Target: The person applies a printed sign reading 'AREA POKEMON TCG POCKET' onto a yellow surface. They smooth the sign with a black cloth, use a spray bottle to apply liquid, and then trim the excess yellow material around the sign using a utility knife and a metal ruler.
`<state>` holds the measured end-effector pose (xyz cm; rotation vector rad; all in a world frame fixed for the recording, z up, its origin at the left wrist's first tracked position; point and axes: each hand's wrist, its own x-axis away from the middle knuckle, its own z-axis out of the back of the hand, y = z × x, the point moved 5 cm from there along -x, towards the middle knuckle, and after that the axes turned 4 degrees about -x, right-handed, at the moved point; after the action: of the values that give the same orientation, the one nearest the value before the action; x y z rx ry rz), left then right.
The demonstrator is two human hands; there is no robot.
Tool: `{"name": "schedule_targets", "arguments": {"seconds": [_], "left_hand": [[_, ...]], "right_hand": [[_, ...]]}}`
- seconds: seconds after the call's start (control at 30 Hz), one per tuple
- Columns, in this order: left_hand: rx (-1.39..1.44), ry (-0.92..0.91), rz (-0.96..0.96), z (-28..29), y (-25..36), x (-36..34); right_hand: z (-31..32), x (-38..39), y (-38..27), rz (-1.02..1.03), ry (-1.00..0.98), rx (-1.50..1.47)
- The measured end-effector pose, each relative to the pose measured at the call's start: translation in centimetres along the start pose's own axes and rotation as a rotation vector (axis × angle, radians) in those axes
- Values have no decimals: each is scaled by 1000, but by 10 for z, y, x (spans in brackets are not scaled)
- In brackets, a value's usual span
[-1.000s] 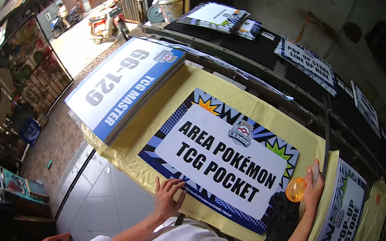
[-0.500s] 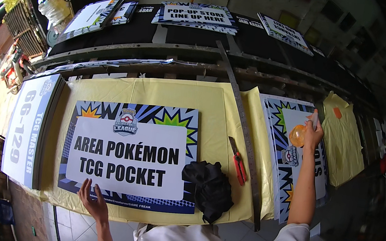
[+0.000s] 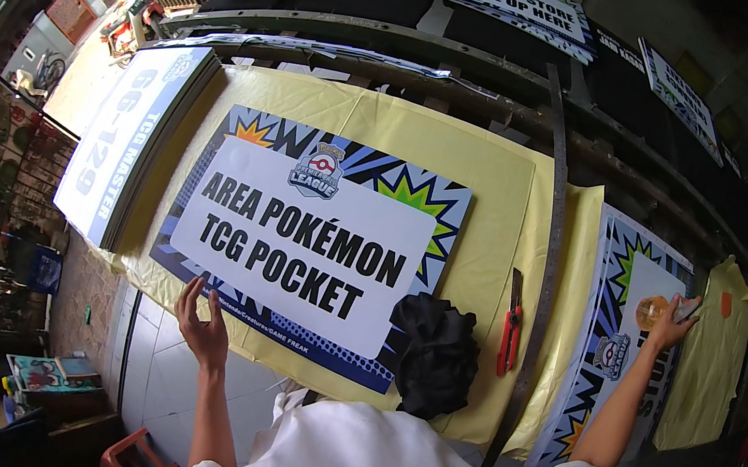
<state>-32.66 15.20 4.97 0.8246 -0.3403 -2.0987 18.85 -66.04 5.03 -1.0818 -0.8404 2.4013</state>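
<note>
A printed sign board (image 3: 298,221) with a white panel and a blue comic-style border lies on yellow sheeting (image 3: 490,179). At its lower left edge is my left hand (image 3: 204,329), fingers apart and holding nothing. My right hand (image 3: 667,329) reaches over a similar board (image 3: 638,266) at the right, its fingers closed around a small pale thing (image 3: 688,309) that I cannot make out. Against that hand sits a round, see-through amber object (image 3: 650,312). Black bunched cloth (image 3: 435,356) covers the sign's lower right corner. Beside it lies a red box cutter (image 3: 511,329), blade out.
A long metal ruler (image 3: 541,260) crosses the sheeting. Stacked boards (image 3: 129,146) stand at the left, and folded yellow material (image 3: 712,355) lies far right. More signs (image 3: 517,7) rest on a black surface beyond the metal rail (image 3: 403,48). Below left is a red-brown stool (image 3: 137,460).
The whole view has turned, shifting the table's things. My left fingers are off the white panel, nearer the sign's lower left edge. My right hand has turned, its fingertips now pointing more to the right.
</note>
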Motion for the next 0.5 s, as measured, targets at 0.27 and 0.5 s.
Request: {"name": "schedule_targets", "arguments": {"seconds": [0.27, 0.5], "left_hand": [[66, -75, -154, -13, 35, 9], [300, -342, -393, -32, 72, 49]], "right_hand": [[73, 353, -283, 1017, -931, -334], [81, 420, -269, 774, -1018, -298]]}}
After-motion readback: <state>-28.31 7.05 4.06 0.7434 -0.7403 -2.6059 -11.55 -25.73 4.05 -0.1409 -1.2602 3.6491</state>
